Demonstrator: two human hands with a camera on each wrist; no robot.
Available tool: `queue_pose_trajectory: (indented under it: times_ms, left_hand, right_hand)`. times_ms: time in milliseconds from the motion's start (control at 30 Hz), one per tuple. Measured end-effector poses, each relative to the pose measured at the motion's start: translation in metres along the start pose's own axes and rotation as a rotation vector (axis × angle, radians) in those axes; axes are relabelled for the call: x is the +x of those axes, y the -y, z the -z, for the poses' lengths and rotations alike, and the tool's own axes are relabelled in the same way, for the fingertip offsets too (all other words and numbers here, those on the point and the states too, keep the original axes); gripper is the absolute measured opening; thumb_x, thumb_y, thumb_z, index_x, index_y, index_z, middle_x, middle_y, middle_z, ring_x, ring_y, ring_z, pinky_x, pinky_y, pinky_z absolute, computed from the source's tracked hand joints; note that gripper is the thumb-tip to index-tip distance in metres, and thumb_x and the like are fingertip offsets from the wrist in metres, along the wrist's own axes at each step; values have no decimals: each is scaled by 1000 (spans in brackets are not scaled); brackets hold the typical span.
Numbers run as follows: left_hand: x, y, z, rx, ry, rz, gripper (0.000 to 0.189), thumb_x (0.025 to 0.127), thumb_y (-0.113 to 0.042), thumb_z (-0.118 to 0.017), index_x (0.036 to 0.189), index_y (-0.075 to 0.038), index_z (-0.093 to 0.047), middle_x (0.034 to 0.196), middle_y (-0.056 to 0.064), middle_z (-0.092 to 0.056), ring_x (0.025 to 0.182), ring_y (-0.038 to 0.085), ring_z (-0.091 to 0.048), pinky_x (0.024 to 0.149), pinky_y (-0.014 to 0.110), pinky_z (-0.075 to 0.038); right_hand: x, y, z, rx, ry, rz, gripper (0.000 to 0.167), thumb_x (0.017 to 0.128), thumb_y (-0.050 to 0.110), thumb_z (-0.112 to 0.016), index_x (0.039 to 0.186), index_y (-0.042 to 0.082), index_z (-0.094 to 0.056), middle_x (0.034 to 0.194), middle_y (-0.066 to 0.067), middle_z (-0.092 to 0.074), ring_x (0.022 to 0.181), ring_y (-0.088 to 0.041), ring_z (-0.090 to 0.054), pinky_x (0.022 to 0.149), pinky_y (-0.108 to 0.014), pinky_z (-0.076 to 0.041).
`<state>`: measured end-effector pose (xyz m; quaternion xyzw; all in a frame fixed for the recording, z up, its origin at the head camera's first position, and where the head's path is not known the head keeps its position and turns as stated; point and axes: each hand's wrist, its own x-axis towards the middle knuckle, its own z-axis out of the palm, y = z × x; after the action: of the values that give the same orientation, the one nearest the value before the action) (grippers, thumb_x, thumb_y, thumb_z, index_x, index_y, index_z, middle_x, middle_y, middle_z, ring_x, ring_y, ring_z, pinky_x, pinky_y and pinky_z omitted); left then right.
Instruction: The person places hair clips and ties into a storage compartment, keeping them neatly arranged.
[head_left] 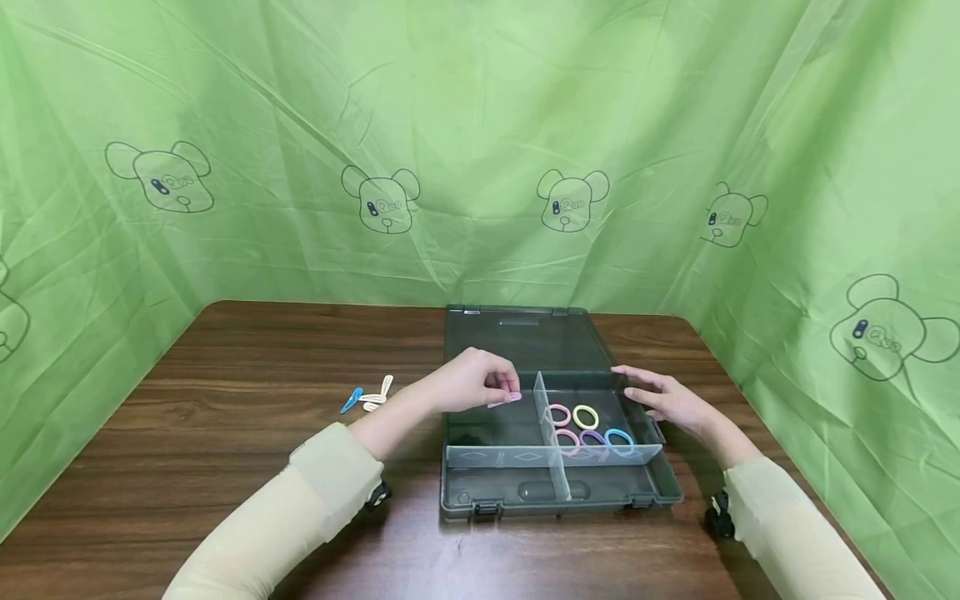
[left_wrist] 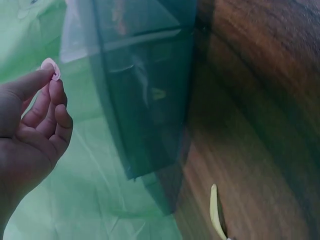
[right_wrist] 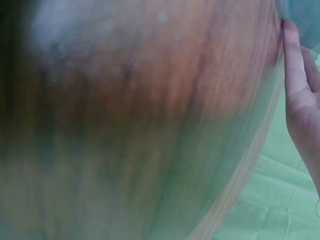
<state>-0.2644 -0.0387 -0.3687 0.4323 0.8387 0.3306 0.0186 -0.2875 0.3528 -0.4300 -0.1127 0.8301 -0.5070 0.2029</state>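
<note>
My left hand (head_left: 480, 381) pinches a pink hair clip (head_left: 513, 397) between thumb and fingertips, above the back left compartment of a dark see-through divider box (head_left: 487, 503). In the left wrist view the pink clip pokes out past the fingertips, beside the box's dark side. My right hand (head_left: 667, 402) rests at the box's right wall, with its fingers extended along the rim. Several hair ties, pink, yellow, purple and blue, lie in the back right compartment; the blue hair tie (head_left: 619, 430) is nearest its front right corner.
Left of the box on the wooden table (head_left: 247, 367) lie a blue hair clip (head_left: 351, 400) and a few cream hair clips (head_left: 386, 387). The box's lid (head_left: 525, 337) is folded open towards the back. A green curtain (head_left: 480, 100) surrounds the table.
</note>
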Motion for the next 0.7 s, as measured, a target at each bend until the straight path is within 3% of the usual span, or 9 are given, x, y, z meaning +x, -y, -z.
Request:
queue_pose_trajectory:
  times_ms: [300,533,700]
  left_hand:
    - [10,9,-24,8,86,11,2,85,-16,-70,84,-14,-70,67,-12,-62,62,-1,-54,65,17,-46]
    - [14,15,-40,-44,173,21,2,85,-13,-69,84,-14,-69,64,-8,-61,56,0,-52,58,16,-43]
    - [17,20,-51,-49,246,-18,2,85,-14,-70,84,-14,-68,63,-6,-60,55,-1,-52,56,14,-43]
  right_hand:
    - [2,-1,1,-54,-10,4,52,96,33,-53,145,24,-37,150,-13,-32,124,-31,-46,94,-54,-43]
    - [2,0,1,-60,-4,5,51,96,33,-53,144,24,-38,150,-14,-32,124,-34,-46,95,-58,-42]
    - [1,0,1,-62,-7,4,50,96,33,-53,143,25,-39,150,-13,-32,125,-34,-45,94,-58,-42]
